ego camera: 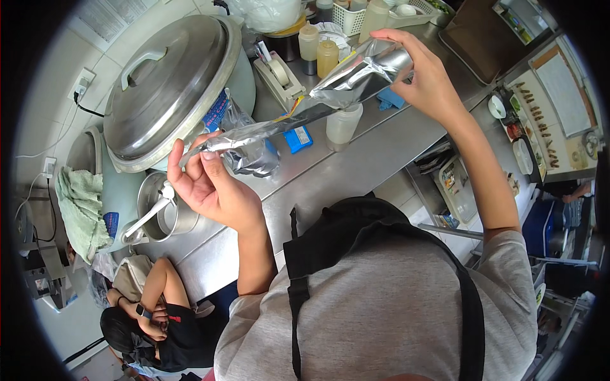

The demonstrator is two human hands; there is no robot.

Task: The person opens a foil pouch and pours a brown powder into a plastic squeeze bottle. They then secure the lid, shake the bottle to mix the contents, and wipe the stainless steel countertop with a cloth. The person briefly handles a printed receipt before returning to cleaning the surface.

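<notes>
A long silver foil pouch (pixel 367 71) is stretched between my two hands above a steel counter (pixel 295 181). Its full, bulging end lies in my right hand (pixel 421 71), thumb and fingers around it. The narrow, flattened end is pinched by my left hand (pixel 214 183). Behind my left hand, a second crumpled foil pouch (pixel 252 155) stands beside a large rice cooker (pixel 176 85). Under the held pouch are a translucent squeeze bottle (pixel 343 126) and a small blue packet (pixel 299 139). A tape dispenser (pixel 279 71) is just beyond it.
Squeeze bottles (pixel 328 57) and a white basket (pixel 349 19) stand at the back. A steel pot (pixel 167 209) with a white-handled utensil is at the left, near a second cooker with a green towel (pixel 81 205). Another person (pixel 162 319) sits at lower left, arms folded.
</notes>
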